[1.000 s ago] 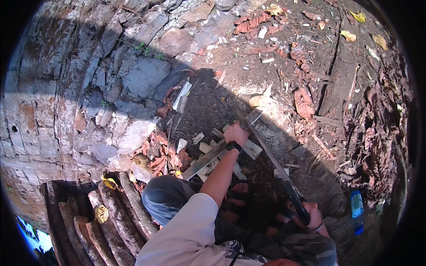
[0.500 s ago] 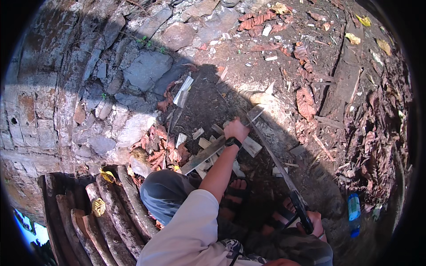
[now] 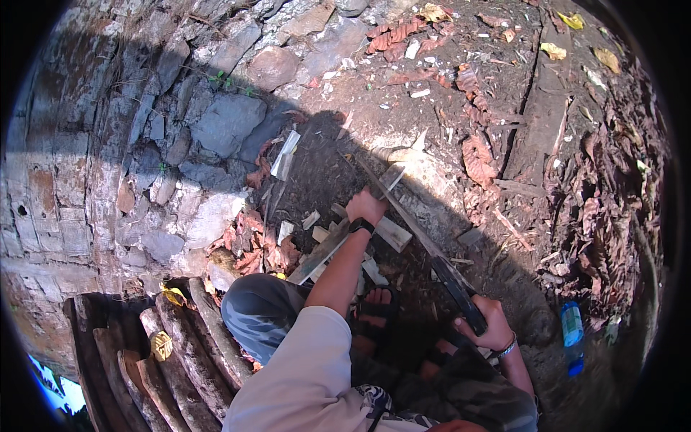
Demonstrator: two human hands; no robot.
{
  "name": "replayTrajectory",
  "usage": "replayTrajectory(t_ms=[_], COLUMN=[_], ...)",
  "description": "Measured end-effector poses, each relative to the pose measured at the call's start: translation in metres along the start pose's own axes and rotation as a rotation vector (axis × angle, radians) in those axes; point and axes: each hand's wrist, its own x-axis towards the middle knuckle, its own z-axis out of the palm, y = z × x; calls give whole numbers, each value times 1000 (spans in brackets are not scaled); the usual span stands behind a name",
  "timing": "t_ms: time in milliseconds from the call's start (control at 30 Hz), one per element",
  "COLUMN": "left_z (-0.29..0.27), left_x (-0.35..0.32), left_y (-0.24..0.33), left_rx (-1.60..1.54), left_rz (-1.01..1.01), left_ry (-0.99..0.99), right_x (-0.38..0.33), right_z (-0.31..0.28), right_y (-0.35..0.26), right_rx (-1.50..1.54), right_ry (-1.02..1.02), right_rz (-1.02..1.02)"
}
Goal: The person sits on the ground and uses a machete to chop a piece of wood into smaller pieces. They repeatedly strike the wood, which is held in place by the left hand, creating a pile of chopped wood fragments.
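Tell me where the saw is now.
In the head view, the saw is right of centre, its black handle in the right hand, its blade across the wooden slat beside the left hand.

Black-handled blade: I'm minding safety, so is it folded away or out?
Out: the long blade extends from the black handle in the right hand and crosses the wood strip beside the left hand.
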Motion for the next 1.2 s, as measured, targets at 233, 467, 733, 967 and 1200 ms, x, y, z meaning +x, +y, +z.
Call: replayTrajectory(t_ms=[233, 467, 733, 967, 1200], left_z=[1, 8, 1, 9, -2], left_x=[-4, -16, -18, -23, -2], left_y=[4, 12, 9, 12, -4], left_rx=[-46, -29, -6, -31, -32], left_rz=[18, 74, 61, 68, 1], left_ry=[16, 5, -15, 30, 27], right_x=[-66, 83, -84, -14, 46], right_z=[8, 39, 25, 22, 34], right_y=[25, -16, 51, 34, 12], right_rx=[107, 50, 134, 44, 94], right_ry=[49, 63, 64, 30, -7], right_rz=[-73, -62, -15, -54, 12])
